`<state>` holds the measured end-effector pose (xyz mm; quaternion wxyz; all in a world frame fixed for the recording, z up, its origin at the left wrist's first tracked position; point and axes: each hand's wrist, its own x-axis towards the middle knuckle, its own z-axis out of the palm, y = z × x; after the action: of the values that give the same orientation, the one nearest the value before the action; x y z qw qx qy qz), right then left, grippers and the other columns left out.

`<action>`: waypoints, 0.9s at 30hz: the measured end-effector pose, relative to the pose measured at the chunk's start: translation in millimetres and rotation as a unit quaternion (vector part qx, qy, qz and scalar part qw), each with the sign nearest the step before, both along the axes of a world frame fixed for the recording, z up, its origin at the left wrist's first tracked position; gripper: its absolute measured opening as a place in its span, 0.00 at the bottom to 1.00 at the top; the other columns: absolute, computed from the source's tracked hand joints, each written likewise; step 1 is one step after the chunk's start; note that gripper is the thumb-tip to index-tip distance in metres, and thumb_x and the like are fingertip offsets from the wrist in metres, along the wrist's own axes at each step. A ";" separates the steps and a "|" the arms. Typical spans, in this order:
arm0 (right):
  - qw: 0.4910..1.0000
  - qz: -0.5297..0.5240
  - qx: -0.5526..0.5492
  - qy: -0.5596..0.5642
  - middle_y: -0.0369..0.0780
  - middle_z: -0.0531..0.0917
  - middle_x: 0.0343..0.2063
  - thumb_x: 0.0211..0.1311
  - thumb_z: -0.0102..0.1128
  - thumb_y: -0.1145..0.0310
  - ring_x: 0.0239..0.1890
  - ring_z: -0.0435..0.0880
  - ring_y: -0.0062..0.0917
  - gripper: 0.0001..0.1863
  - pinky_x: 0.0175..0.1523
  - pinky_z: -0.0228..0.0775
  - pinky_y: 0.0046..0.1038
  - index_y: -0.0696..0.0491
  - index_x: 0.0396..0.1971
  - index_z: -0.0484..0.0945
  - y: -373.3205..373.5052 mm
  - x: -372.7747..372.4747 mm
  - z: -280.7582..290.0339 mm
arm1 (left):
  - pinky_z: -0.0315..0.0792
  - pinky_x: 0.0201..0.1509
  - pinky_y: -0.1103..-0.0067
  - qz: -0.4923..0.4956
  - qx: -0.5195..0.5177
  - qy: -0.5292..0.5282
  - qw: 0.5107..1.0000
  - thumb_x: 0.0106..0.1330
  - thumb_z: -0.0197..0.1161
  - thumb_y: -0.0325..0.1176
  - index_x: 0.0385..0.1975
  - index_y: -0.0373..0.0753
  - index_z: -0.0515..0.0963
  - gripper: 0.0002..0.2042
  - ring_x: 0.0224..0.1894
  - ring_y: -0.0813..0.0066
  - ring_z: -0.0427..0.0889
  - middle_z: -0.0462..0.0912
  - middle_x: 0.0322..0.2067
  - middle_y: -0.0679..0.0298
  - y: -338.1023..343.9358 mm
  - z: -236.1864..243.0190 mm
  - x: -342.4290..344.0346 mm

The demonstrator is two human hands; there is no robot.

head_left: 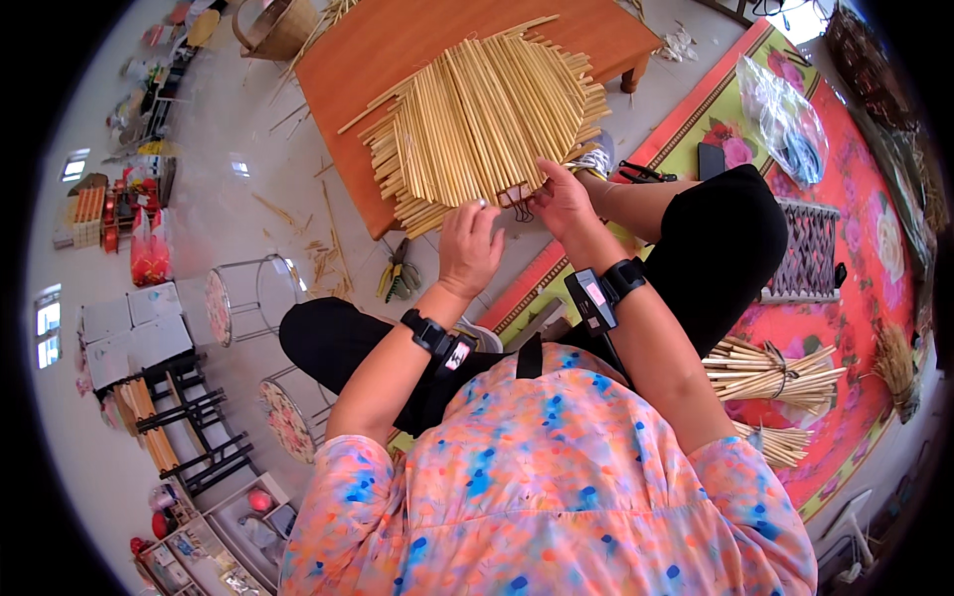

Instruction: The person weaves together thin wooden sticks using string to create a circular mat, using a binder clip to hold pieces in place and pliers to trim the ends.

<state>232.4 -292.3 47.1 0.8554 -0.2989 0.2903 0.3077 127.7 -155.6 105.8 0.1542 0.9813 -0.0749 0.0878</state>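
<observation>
A panel of straw-coloured stalks (487, 109), laid side by side with stepped edges, rests on the orange-brown table (348, 74) and overhangs its near edge. A binder clip (514, 195) with wire handles grips the panel's near end. My left hand (469, 243) is at that end, left of the clip, its fingers curled together; whatever may be between the fingertips is hidden. Right of the clip, my right hand (563, 204) holds the panel's edge, thumb on top and the other fingers curled below, close to the clip's handles.
Cutters with yellow-green handles (399, 273) lie on the floor among straw scraps (323, 253). To the right, a floral mat (855, 288) carries tied stalk bundles (775, 375), a dark phone (711, 161) and a plastic bag (780, 119). Round stools (221, 306) stand at left.
</observation>
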 end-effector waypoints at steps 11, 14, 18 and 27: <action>0.995 0.028 -0.089 -0.028 0.37 0.76 0.28 0.54 0.62 0.68 0.26 0.75 0.25 0.14 0.29 0.66 0.32 0.51 0.39 0.70 9.1 3.5 -30.6 | 0.69 0.41 0.77 0.242 -0.708 0.380 0.544 0.64 0.57 0.48 0.47 0.41 0.71 0.19 0.46 0.77 0.74 0.75 0.44 0.68 -13.6 -64.0 8.9; 0.994 0.087 -0.070 0.013 0.39 0.77 0.25 0.55 0.62 0.68 0.22 0.76 0.28 0.12 0.24 0.68 0.35 0.54 0.37 0.71 5.2 2.7 -40.8 | 0.73 0.35 0.80 0.239 -0.778 0.352 0.461 0.65 0.57 0.45 0.46 0.40 0.72 0.17 0.38 0.79 0.76 0.77 0.38 0.68 -35.3 -67.9 13.4; 0.982 0.160 -0.093 0.043 0.44 0.79 0.22 0.55 0.61 0.66 0.20 0.79 0.36 0.13 0.23 0.74 0.42 0.58 0.36 0.73 8.8 6.3 -61.5 | 0.77 0.41 0.74 0.184 -0.844 0.289 0.412 0.69 0.50 0.40 0.48 0.38 0.70 0.14 0.40 0.70 0.79 0.77 0.41 0.63 -37.6 -108.1 11.1; 0.987 0.082 -0.139 -0.009 0.45 0.80 0.27 0.53 0.64 0.71 0.26 0.82 0.37 0.13 0.27 0.77 0.39 0.58 0.37 0.73 2.8 3.4 -49.6 | 0.76 0.40 0.76 0.236 -0.830 0.267 0.430 0.69 0.50 0.38 0.46 0.36 0.70 0.13 0.40 0.71 0.80 0.78 0.41 0.61 -51.6 -96.3 7.4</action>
<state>235.7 -289.5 -2.5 0.7800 -0.4401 0.2971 0.3311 135.1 -207.2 9.6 0.8800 0.3346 0.3129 -0.1254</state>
